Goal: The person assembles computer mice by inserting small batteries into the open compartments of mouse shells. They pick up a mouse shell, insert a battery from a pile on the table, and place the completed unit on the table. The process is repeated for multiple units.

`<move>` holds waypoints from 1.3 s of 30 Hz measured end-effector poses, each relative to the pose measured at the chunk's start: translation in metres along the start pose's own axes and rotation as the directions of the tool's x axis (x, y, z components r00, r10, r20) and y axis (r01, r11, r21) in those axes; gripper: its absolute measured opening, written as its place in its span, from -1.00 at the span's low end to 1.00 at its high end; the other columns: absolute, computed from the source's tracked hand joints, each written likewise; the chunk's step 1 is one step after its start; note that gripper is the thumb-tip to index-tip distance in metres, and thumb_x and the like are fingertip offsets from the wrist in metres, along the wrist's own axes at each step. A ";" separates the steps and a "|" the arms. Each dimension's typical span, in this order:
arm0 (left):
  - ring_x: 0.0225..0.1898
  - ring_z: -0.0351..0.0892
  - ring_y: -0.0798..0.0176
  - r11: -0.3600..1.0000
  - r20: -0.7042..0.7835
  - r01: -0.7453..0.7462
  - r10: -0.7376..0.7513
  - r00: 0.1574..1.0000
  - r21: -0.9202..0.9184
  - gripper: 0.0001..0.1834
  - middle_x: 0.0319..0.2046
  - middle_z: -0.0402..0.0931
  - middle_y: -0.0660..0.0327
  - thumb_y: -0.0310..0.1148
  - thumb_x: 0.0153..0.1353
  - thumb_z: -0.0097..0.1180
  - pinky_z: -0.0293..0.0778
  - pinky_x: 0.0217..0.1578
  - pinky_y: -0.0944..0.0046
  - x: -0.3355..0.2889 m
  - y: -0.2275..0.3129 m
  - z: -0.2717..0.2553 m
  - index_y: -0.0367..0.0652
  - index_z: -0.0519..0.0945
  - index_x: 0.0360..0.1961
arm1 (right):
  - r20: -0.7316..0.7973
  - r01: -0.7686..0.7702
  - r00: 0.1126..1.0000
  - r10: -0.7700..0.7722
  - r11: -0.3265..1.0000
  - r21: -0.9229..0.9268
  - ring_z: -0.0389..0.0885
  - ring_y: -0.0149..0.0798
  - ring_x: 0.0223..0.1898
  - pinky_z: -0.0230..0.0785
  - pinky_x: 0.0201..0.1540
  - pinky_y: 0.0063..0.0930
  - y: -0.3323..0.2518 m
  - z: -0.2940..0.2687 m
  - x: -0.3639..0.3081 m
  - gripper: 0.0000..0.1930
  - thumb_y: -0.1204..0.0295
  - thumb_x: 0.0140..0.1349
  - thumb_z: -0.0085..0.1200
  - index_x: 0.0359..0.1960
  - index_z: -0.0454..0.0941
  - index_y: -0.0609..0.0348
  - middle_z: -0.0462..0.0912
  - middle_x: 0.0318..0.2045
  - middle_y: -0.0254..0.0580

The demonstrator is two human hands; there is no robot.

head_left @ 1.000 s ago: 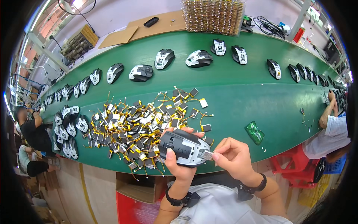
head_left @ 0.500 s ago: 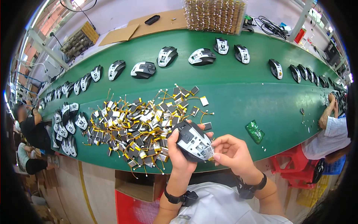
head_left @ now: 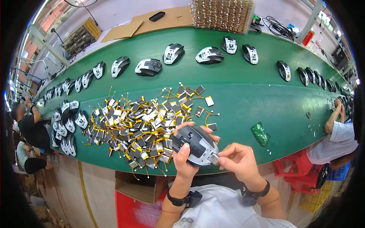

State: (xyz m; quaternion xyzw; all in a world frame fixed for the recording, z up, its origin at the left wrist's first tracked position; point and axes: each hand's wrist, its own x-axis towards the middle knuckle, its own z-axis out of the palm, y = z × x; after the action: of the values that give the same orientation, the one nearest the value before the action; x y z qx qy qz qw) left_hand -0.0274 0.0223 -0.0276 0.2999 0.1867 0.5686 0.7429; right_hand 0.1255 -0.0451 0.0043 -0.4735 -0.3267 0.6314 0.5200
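Closest to me, the left hand (head_left: 185, 166) is wrapped round a grey-and-white mouse (head_left: 192, 141), held just above the near edge of the green desk (head_left: 239, 102). Half a second ago its pale end faced up more openly; now it's been rolled so the dark buttons show again. The right hand (head_left: 242, 162) is closed in a narrow pinch on a small flat silvery piece (head_left: 213, 158), still at that pale end, so the fitting looks unfinished to me, though I can't tell how far in it sits. Just beyond, the heap of wired batteries (head_left: 148, 121) lies as it did, and farther back the spaced-out mice (head_left: 211, 56) haven't been touched.
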 end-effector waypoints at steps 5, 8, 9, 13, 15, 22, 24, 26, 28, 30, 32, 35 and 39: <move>-0.19 0.61 -0.20 0.999 0.034 0.039 -0.039 0.999 -0.010 -0.30 -0.15 0.46 -0.20 0.06 0.12 -0.02 0.60 -0.16 -0.10 0.001 -0.001 0.002 -0.14 0.23 0.18 | -0.055 0.009 0.998 -0.009 1.000 0.000 0.58 -0.48 -0.38 0.48 -0.41 -0.62 0.012 0.003 -0.005 -0.83 0.55 0.20 0.25 -0.34 0.46 0.30 0.62 -0.39 -0.19; -0.20 0.62 -0.18 0.999 -0.007 -0.004 0.004 1.000 0.039 -0.31 -0.16 0.47 -0.20 0.04 0.12 -0.01 0.59 -0.16 -0.10 -0.001 -0.004 0.004 -0.15 0.22 0.17 | -0.115 0.048 0.992 -0.052 0.998 -0.035 0.59 -0.48 -0.39 0.49 -0.40 -0.62 0.014 0.008 -0.007 -0.83 0.56 0.20 0.24 -0.34 0.46 0.32 0.62 -0.40 -0.19; -0.20 0.62 -0.18 0.998 -0.026 -0.016 0.017 1.000 0.063 -0.31 -0.16 0.48 -0.20 0.04 0.12 -0.01 0.59 -0.15 -0.09 -0.002 -0.006 0.006 -0.16 0.22 0.17 | -0.153 0.087 0.984 -0.093 0.995 -0.041 0.59 -0.48 -0.39 0.50 -0.40 -0.62 0.016 0.011 -0.006 -0.84 0.57 0.20 0.24 -0.35 0.46 0.32 0.62 -0.41 -0.19; -0.18 0.62 -0.18 1.000 -0.164 0.024 -0.022 0.986 0.009 -0.41 -0.12 0.50 -0.13 0.01 0.23 -0.15 0.58 -0.16 -0.11 -0.003 -0.018 0.010 -0.12 0.25 0.17 | -0.248 0.261 0.923 -0.294 0.953 -0.156 0.60 -0.49 -0.40 0.53 -0.35 -0.61 0.023 0.016 0.000 -0.86 0.60 0.16 0.27 -0.35 0.53 0.38 0.62 -0.41 -0.22; -0.19 0.63 -0.18 0.988 -0.154 0.086 -0.105 0.982 -0.126 -0.45 -0.11 0.52 -0.10 0.00 0.27 -0.20 0.61 -0.18 -0.08 -0.002 -0.011 0.007 -0.14 0.30 0.16 | -0.129 0.308 0.928 -0.349 0.915 -0.259 0.60 -0.48 -0.41 0.52 -0.34 -0.61 0.021 0.012 -0.001 -0.85 0.61 0.10 0.31 -0.31 0.60 0.36 0.62 -0.40 -0.23; -0.19 0.66 -0.14 0.960 -0.064 0.199 -0.215 0.974 -0.196 -0.45 -0.12 0.55 -0.08 0.00 0.29 -0.19 0.63 -0.20 -0.04 0.005 -0.002 0.002 -0.17 0.34 0.15 | 0.132 0.457 0.868 -0.479 0.666 -0.589 0.64 -0.39 -0.43 0.54 -0.29 -0.51 -0.002 -0.002 0.003 -0.75 0.59 -0.06 0.41 -0.28 0.73 0.15 0.65 -0.44 -0.23; -0.20 0.66 -0.13 0.949 -0.050 0.226 -0.242 0.969 -0.217 -0.46 -0.12 0.55 -0.08 -0.01 0.30 -0.19 0.63 -0.19 -0.02 0.006 -0.001 0.001 -0.17 0.34 0.14 | 0.169 0.494 0.850 -0.498 0.646 -0.581 0.64 -0.39 -0.43 0.55 -0.28 -0.51 -0.003 -0.002 0.006 -0.77 0.57 -0.08 0.43 -0.32 0.73 0.15 0.63 -0.45 -0.26; -0.21 0.66 -0.11 0.940 -0.062 0.254 -0.275 0.960 -0.229 -0.47 -0.12 0.55 -0.07 -0.01 0.31 -0.19 0.63 -0.19 -0.01 0.004 -0.002 0.002 -0.17 0.34 0.14 | 0.206 0.536 0.826 -0.524 0.620 -0.573 0.64 -0.36 -0.44 0.56 -0.27 -0.50 -0.001 -0.003 0.008 -0.78 0.56 -0.09 0.44 -0.35 0.73 0.16 0.62 -0.46 -0.27; -0.21 0.66 -0.10 0.930 -0.100 0.287 -0.316 0.944 -0.231 -0.48 -0.12 0.56 -0.06 -0.02 0.32 -0.20 0.63 -0.18 0.01 0.001 -0.004 0.006 -0.17 0.34 0.14 | 0.207 0.580 0.775 -0.597 0.542 -0.609 0.63 -0.34 -0.45 0.57 -0.27 -0.49 0.001 -0.003 0.012 -0.80 0.56 -0.11 0.44 -0.39 0.71 0.17 0.62 -0.48 -0.27; -0.24 0.66 -0.12 0.923 -0.141 0.288 -0.330 0.934 -0.254 -0.48 -0.17 0.58 -0.07 0.00 0.30 -0.20 0.63 -0.19 -0.01 0.002 -0.008 0.010 -0.17 0.39 0.09 | 0.230 0.605 0.737 -0.635 0.471 -0.642 0.62 -0.32 -0.45 0.57 -0.27 -0.47 0.000 -0.004 0.016 -0.79 0.56 -0.13 0.44 -0.40 0.70 0.17 0.61 -0.47 -0.26; -0.27 0.66 -0.14 0.926 -0.203 0.282 -0.335 0.920 -0.250 -0.47 -0.21 0.59 -0.07 0.03 0.27 -0.18 0.63 -0.22 -0.04 0.003 -0.007 0.011 -0.16 0.43 0.06 | 0.270 0.619 0.718 -0.642 0.409 -0.671 0.61 -0.30 -0.44 0.58 -0.27 -0.45 -0.001 -0.006 0.018 -0.76 0.56 -0.13 0.43 -0.37 0.70 0.18 0.61 -0.43 -0.26; -0.23 0.66 -0.15 0.912 -0.154 0.241 -0.304 0.940 -0.331 -0.51 -0.15 0.58 -0.06 0.01 0.32 -0.23 0.63 -0.21 -0.03 0.008 -0.004 0.002 -0.15 0.41 0.03 | 0.366 0.582 0.710 -0.602 0.209 -0.786 0.59 -0.30 -0.42 0.58 -0.27 -0.43 -0.012 0.006 0.007 -0.68 0.56 -0.12 0.41 -0.24 0.70 0.18 0.61 -0.34 -0.26; -0.23 0.66 -0.17 0.919 -0.182 0.242 -0.308 0.934 -0.311 -0.51 -0.14 0.58 -0.06 0.00 0.32 -0.22 0.62 -0.22 -0.06 0.009 -0.005 0.000 -0.16 0.42 0.03 | 0.399 0.598 0.681 -0.614 0.152 -0.787 0.62 -0.31 -0.36 0.55 -0.31 -0.44 -0.005 0.002 0.003 -0.65 0.60 -0.03 0.31 -0.13 0.66 0.18 0.60 -0.28 -0.23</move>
State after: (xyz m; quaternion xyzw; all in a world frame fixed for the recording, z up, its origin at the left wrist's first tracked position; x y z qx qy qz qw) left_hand -0.0213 0.0304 -0.0301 0.0940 0.2278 0.5092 0.8246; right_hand 0.1251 -0.0407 0.0083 -0.5015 -0.7576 0.0995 0.4058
